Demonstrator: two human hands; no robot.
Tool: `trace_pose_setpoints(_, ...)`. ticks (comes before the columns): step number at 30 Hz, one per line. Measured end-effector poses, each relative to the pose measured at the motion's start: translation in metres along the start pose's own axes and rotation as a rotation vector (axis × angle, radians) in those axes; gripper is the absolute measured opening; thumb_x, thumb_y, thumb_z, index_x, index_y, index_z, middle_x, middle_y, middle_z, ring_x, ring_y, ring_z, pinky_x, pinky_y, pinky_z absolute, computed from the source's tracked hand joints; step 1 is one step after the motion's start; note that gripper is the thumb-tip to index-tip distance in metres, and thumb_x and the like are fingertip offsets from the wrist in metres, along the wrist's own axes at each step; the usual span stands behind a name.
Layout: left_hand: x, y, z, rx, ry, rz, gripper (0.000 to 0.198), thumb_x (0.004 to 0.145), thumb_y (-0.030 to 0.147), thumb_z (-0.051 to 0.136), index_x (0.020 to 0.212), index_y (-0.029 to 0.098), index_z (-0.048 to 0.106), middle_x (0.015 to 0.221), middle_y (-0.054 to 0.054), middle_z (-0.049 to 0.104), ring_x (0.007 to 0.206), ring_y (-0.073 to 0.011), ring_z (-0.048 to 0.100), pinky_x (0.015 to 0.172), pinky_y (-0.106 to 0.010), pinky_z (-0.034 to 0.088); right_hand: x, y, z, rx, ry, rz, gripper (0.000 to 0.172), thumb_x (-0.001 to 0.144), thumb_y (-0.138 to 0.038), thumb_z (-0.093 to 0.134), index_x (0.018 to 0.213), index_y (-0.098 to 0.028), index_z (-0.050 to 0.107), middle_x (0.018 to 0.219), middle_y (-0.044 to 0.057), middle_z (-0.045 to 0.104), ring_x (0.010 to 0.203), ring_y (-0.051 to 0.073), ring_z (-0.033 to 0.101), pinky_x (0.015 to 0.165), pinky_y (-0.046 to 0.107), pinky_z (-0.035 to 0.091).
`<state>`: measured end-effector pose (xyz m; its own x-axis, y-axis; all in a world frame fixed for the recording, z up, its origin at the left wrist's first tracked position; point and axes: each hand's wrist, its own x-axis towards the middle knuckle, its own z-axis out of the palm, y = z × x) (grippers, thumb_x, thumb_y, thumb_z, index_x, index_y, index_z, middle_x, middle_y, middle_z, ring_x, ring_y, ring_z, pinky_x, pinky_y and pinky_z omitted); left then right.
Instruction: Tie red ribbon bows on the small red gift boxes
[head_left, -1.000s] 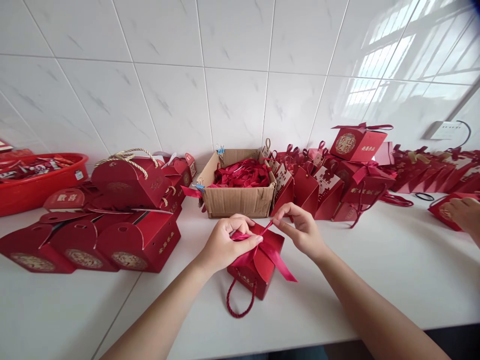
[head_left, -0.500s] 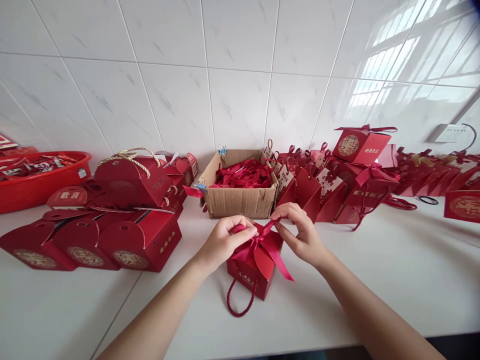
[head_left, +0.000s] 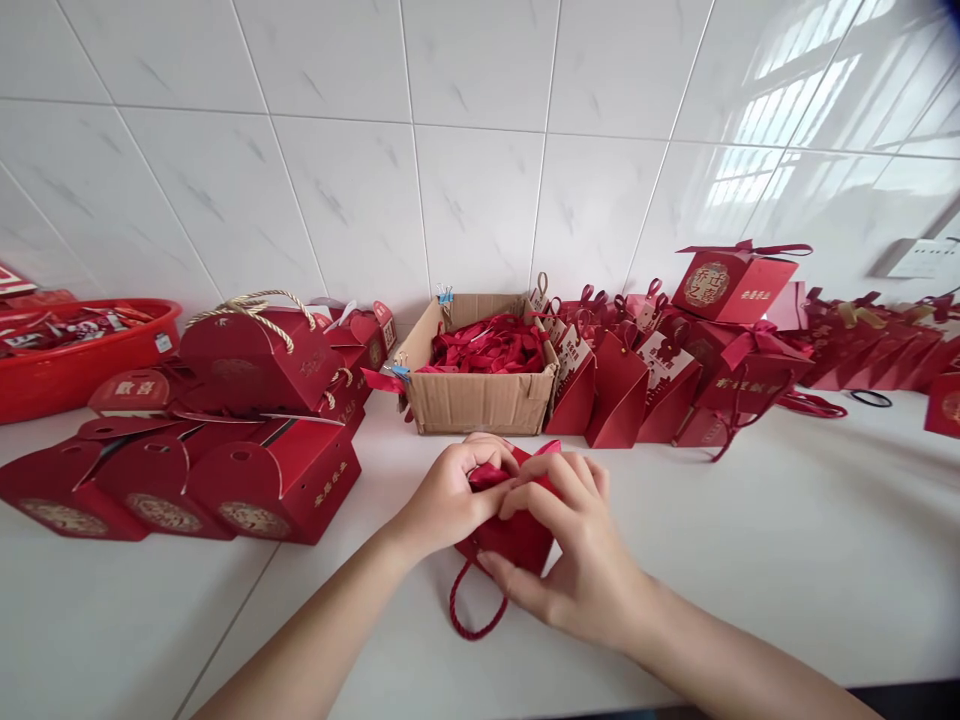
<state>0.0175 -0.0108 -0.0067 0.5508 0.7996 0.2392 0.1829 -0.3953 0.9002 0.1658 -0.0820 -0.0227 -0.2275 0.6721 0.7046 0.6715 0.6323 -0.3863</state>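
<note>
A small red gift box (head_left: 525, 545) stands on the white table, its dark red rope handle (head_left: 478, 632) hanging down in front. My left hand (head_left: 457, 495) is closed, pinching a shiny red ribbon (head_left: 489, 477) at the top of the box. Over the front of the box lies my right hand (head_left: 574, 545), its fingers bent and its thumb low on the front face. The fingertips of both hands meet near the ribbon. A ribbon loop shows behind the right fingers; the knot and the tails are hidden by my hands.
A cardboard box (head_left: 480, 405) full of red ribbons stands behind. Red boxes (head_left: 274, 480) with gold prints are stacked on the left, near a red basin (head_left: 82, 375) of packets. Several ribboned boxes (head_left: 615, 400) line the tiled wall on the right. A black ring (head_left: 871, 398) lies there.
My right hand has let go of the ribbon loop and moved left and down across the box's front. The left hand still pinches the ribbon. The view has shifted slightly.
</note>
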Motion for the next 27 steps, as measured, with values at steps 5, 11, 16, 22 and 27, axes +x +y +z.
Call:
trace_pose_setpoints(5,0.000,0.000,0.002,0.029,0.021,-0.006,0.018,0.078,0.030,0.066,0.066,0.018,0.061,0.086,-0.005,0.063,0.099,-0.0221,0.058,0.084,-0.032,0.045,-0.007,-0.003,0.014,-0.195,0.177,-0.069,0.005,0.081,-0.026,0.065,0.080,-0.021,0.062,0.087,0.002,0.064,0.083,0.019,0.051,0.080,0.039,0.028)
trace_pose_setpoints(11,0.001,-0.003,0.001,0.082,0.020,0.023,0.019,0.077,0.021,0.063,0.060,0.018,0.056,0.084,-0.004,0.064,0.096,-0.0211,0.058,0.084,-0.032,0.044,-0.007,-0.004,0.018,-0.187,0.240,-0.083,0.004,0.081,-0.025,0.068,0.084,-0.023,0.068,0.087,0.000,0.068,0.081,0.018,0.053,0.082,0.040,0.027)
trace_pose_setpoints(16,0.001,-0.005,0.003,0.090,0.031,0.048,0.020,0.074,0.016,0.061,0.058,0.019,0.051,0.081,-0.004,0.063,0.097,-0.0219,0.056,0.082,-0.033,0.044,-0.005,-0.006,0.017,-0.076,0.236,-0.057,0.004,0.081,-0.020,0.067,0.080,-0.024,0.069,0.081,-0.001,0.067,0.077,0.016,0.052,0.082,0.039,0.027)
trace_pose_setpoints(22,0.001,-0.006,0.004,0.119,0.044,0.109,0.026,0.073,0.012,0.057,0.055,0.020,0.040,0.078,-0.003,0.062,0.092,-0.0214,0.056,0.082,-0.035,0.044,-0.003,-0.004,0.015,-0.010,0.204,-0.045,0.009,0.082,-0.020,0.064,0.078,-0.025,0.070,0.078,-0.001,0.065,0.076,0.016,0.053,0.078,0.038,0.028)
trace_pose_setpoints(27,0.002,-0.009,0.005,0.135,0.046,0.133,0.029,0.073,0.012,0.056,0.054,0.021,0.036,0.078,-0.004,0.062,0.093,-0.0212,0.055,0.081,-0.033,0.044,-0.002,-0.002,0.014,-0.001,0.214,-0.075,0.008,0.082,-0.019,0.064,0.077,-0.023,0.069,0.075,0.000,0.064,0.076,0.016,0.054,0.077,0.038,0.029)
